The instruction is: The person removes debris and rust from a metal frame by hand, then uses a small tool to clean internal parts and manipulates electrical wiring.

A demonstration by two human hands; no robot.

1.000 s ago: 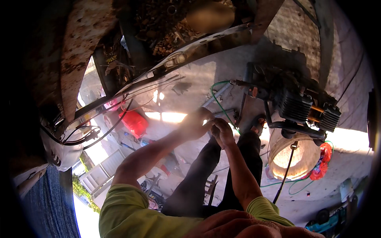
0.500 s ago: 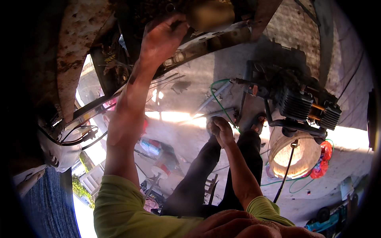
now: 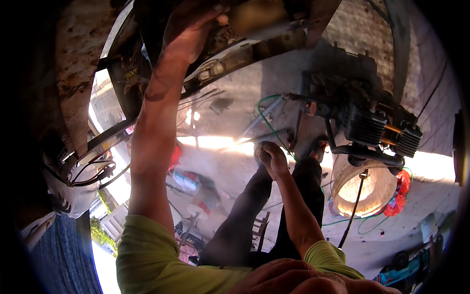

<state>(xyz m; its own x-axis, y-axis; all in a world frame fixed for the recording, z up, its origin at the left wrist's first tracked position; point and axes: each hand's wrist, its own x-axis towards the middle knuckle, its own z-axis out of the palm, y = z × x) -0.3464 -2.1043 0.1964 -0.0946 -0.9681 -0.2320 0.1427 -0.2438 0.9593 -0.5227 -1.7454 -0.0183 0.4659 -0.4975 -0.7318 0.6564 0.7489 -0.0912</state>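
Observation:
My left hand (image 3: pixel 188 30) is raised to the top of the view, up against the underside of a dark, rusty metal frame (image 3: pixel 78 54). Its fingers look curled, partly cut off by the upper edge, close beside a blurred, rounded tan part (image 3: pixel 259 19); what they grip cannot be made out. A curved metal beam (image 3: pixel 245 54) runs just below that hand. Lower down, in front of my legs, my right hand (image 3: pixel 274 159) is closed in a fist. Whatever is inside the fist, if anything, is hidden.
On the right, a dark finned engine (image 3: pixel 364 125) stands above a pale round bucket (image 3: pixel 364 191) with a thin rod leaning across it. Red plastic (image 3: pixel 399 193) and green cord (image 3: pixel 267 115) lie about. Loose wires (image 3: pixel 93 174) hang at the left.
My left hand has moved up and slightly left, further under the metal frame. The view has shifted a little. My right fist stays where it was.

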